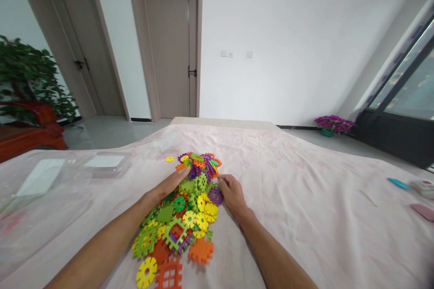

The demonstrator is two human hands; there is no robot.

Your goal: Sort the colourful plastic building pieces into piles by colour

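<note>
A long heap of plastic building pieces (190, 212) lies on the cloth, with square and flower shapes in green, yellow, orange and purple. At the heap's left side, my left hand (174, 180) is stretched out with its thumb against the pieces; its other fingers are partly hidden. Across from it, my right hand (232, 192) has curled fingers, with thumb and forefinger close together at the heap's edge. A purple flower piece (215, 195) is just beside its thumb. What those fingertips hold, if anything, is too small to make out. One yellow flower piece (169, 159) sits apart on the far left.
The heap rests on a bed-like surface with a pale pink cloth (288, 207). Clear plastic boxes (105, 165) stand on the left. At the right edge are a blue object (400, 184), a pink object (422, 212) and a whitish device (423, 187).
</note>
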